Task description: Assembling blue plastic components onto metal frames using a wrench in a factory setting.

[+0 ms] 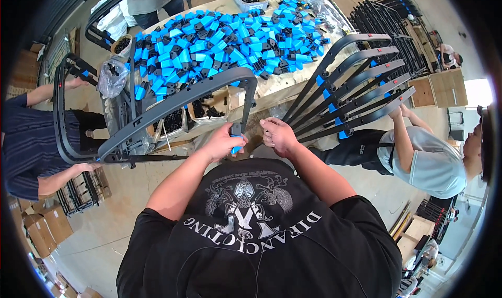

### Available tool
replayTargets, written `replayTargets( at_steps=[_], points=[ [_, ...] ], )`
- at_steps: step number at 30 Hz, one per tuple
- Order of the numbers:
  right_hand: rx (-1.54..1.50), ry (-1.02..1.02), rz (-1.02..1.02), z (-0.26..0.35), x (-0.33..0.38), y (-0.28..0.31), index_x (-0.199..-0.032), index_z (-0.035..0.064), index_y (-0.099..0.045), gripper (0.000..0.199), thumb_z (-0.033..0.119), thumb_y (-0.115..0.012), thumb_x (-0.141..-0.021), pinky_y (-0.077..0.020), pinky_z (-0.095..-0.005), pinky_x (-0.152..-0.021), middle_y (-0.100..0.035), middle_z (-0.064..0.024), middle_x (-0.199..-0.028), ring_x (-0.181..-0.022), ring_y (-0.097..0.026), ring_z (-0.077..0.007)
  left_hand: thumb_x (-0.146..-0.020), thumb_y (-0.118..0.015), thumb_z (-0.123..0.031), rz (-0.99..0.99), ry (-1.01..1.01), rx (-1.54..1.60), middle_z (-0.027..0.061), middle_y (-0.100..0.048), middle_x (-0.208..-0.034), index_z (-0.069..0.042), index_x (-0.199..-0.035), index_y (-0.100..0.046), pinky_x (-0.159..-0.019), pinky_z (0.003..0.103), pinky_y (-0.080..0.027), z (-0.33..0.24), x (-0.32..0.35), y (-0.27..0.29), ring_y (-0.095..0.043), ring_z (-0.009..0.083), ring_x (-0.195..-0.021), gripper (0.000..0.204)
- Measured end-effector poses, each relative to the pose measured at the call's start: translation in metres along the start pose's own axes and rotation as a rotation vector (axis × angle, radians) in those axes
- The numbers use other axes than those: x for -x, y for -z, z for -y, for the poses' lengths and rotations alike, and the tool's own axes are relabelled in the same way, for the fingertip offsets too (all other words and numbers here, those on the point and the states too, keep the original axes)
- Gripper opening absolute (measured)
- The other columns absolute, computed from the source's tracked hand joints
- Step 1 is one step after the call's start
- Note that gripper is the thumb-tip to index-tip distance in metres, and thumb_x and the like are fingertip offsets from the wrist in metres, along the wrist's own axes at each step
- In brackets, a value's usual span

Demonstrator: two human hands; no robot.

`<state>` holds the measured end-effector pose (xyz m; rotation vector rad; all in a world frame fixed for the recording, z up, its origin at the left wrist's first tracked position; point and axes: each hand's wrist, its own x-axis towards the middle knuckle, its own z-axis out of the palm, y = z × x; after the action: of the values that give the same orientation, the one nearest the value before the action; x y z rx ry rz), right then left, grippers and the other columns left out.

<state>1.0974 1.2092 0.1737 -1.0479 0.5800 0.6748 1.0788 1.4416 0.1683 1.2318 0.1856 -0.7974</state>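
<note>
In front of my chest, my left hand [226, 144] is closed round a small black-and-blue plastic piece [237, 132]. The piece is close to the lower end of a dark grey curved frame [183, 95], which stretches away to the left; I cannot tell whether the two are joined. Just to the right, my right hand [279, 137] is closed with its fingertips together. Whatever it may pinch is too small to make out. A gap separates the two hands.
A table beyond bears a heap of blue-and-black pieces [209, 49]. Tubs of small black parts [209, 110] sit at its near edge, another tub [251, 0] at the back. Several grey frames [361, 89] lean at right. Co-workers [418, 146] stand on both sides.
</note>
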Motion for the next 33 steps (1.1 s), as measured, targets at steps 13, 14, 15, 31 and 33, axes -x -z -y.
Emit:
replayTargets(
  at_steps=[13, 14, 15, 31, 33],
  points=[
    [0.074, 0.076, 0.023, 0.029, -0.047, 0.029, -0.104, 0.0028, -0.061, 0.019, 0.020, -0.051, -0.105, -0.0367, -0.0269, -0.054, -0.052, -0.0017, -0.077, -0.064, -0.049, -0.0120, -0.094, -0.069, -0.021, -0.160, -0.085, -0.078, 0.0078, -0.065, -0.100, 0.002, -0.117, -0.056, -0.075, 0.034, -0.057, 0.030, -0.076, -0.032, -0.066, 0.0170, -0.086, 0.035],
    [0.006, 0.080, 0.089, 0.034, -0.051, 0.030, -0.108, 0.0017, -0.061, 0.020, 0.019, -0.051, -0.104, -0.0383, -0.0272, -0.056, -0.053, -0.0022, -0.078, -0.065, -0.050, -0.0126, -0.096, -0.070, -0.021, -0.138, -0.043, -0.046, 0.0090, -0.068, -0.100, 0.003, -0.116, -0.057, -0.077, 0.033, -0.057, 0.027, -0.081, -0.031, -0.068, 0.0175, -0.090, 0.034],
    [-0.062, 0.084, 0.154, 0.038, -0.053, 0.031, -0.112, 0.0006, -0.062, 0.022, 0.018, -0.051, -0.104, -0.0399, -0.0276, -0.058, -0.055, -0.0027, -0.079, -0.067, -0.052, -0.0132, -0.096, -0.070, -0.021, -0.142, -0.031, -0.049, 0.0090, -0.068, -0.100, 0.003, -0.116, -0.057, -0.077, 0.033, -0.057, 0.026, -0.085, -0.033, -0.068, 0.0175, -0.090, 0.034],
    [0.095, -0.018, 0.347, 0.069, -0.096, 0.036, -0.101, 0.0052, -0.060, 0.013, 0.016, -0.065, -0.097, -0.0360, -0.0260, -0.052, -0.061, -0.0040, -0.077, -0.062, -0.056, -0.0131, -0.089, -0.074, -0.006, -0.309, -0.086, 0.085, 0.0063, -0.066, -0.112, 0.002, -0.125, -0.057, -0.092, 0.033, -0.051, 0.002, -0.099, -0.047, -0.063, 0.0159, -0.100, 0.040],
    [0.084, -0.059, 0.395, 0.069, -0.096, 0.036, -0.100, 0.0057, -0.060, 0.012, 0.016, -0.065, -0.097, -0.0358, -0.0258, -0.052, -0.061, -0.0037, -0.077, -0.062, -0.056, -0.0132, -0.089, -0.074, -0.005, -0.312, -0.054, 0.086, 0.0063, -0.066, -0.114, 0.001, -0.125, -0.057, -0.093, 0.032, -0.051, 0.000, -0.098, -0.046, -0.063, 0.0159, -0.102, 0.040]
  ],
)
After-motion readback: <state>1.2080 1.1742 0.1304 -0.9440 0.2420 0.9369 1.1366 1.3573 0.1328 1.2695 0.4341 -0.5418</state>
